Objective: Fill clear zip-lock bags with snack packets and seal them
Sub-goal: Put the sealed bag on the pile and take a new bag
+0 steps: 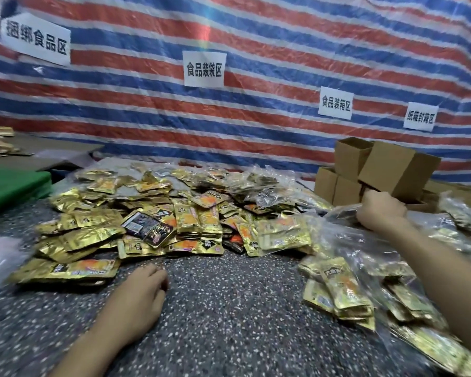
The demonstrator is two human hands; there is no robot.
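1. A striped tarp (pixel 256 126) hangs behind.
2. The speckled worktop (pixel 229 317) carries everything.
3. Gold snack packets (pixel 147 221) lie heaped across its middle.
4. A clear zip-lock bag (pixel 346 240) holding packets sits at the right.
5. Cardboard boxes (pixel 378 170) are stacked behind it.
6. The right grip (pixel 379 210) is fisted round the bag's top. The left grip (pixel 144 288) rests on the worktop, loosely curled and holding nothing.
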